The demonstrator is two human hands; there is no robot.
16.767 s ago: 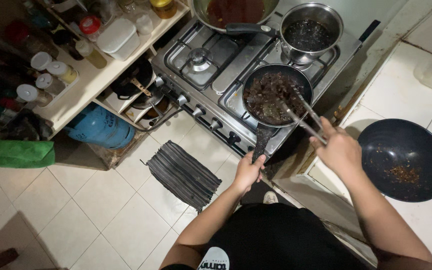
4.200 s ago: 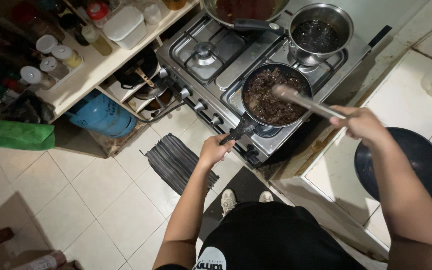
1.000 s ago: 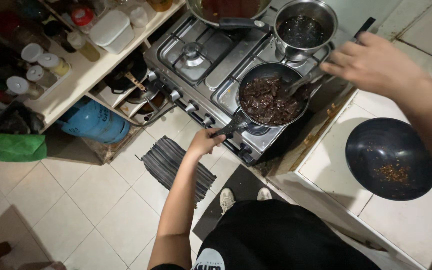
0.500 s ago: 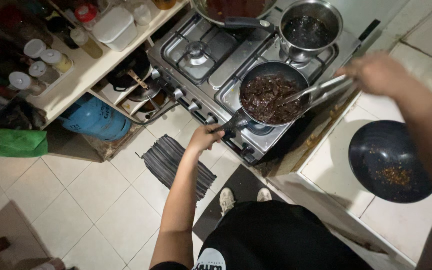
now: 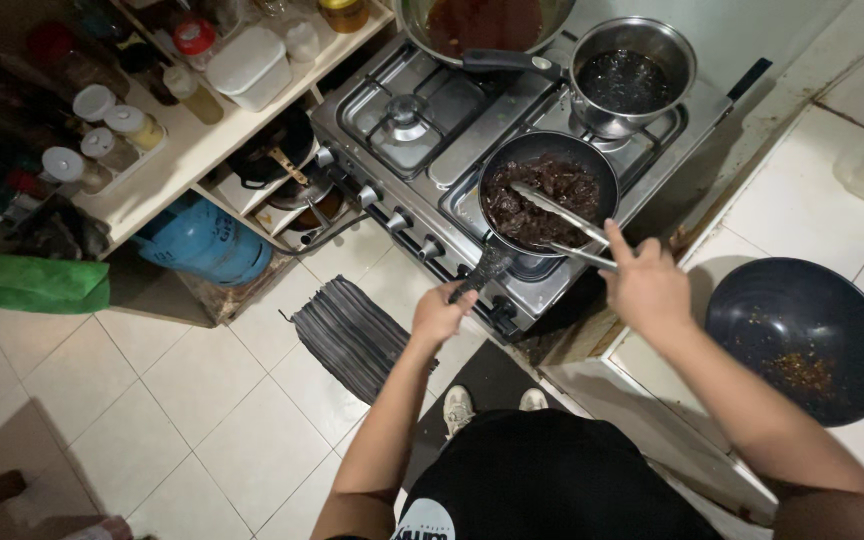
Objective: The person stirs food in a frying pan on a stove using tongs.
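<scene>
Gripping the handle of the black frying pan (image 5: 548,192), the left hand (image 5: 442,315) has its fingers clenched around it on the gas stove's (image 5: 407,115) front burner. The right hand (image 5: 646,289) grasps metal tongs (image 5: 559,214), their tips resting in the dark food (image 5: 542,190) inside the pan.

A dark round wok (image 5: 802,340) sits at three o'clock; a blue gas cylinder (image 5: 202,243) at nine; a steel saucepan (image 5: 632,75) at one.
</scene>
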